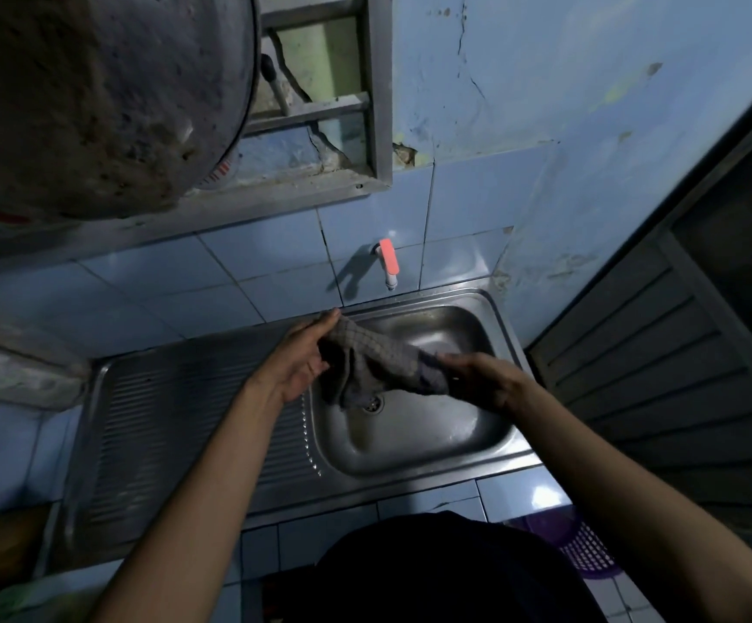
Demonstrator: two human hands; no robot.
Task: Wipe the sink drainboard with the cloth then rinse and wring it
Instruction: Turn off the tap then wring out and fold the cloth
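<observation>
**Fingers on the cloth, over the basin**

Fingers (320,326) of my left hand (295,366) curl round one end of the cloth (374,361), thumb uppermost, holding that end high near the basin's back-left corner. To the far left lies the ribbed drainboard (176,424), bare of the cloth; I cannot tell from its sheen whether it is fully wiped. The cloth, dark and checked, hangs slack between both hands above the sink basin (414,438), its lowest fold just over the drain (373,403), so that any run-off should fall into the bowl and not onto the drainboard. My right hand (482,382) grips the opposite end, knuckles up, fingers closed on the fabric. Holding the two ends apart suits a twist, and I judge this to be the wringing or pre-rinse stage. The tap (389,263) with its red lever is mounted on the tiled wall behind the basin, well above the cloth; no stream of water shows. Rinsing would require bringing the cloth under the spout and operating the lever with one hand.
</observation>
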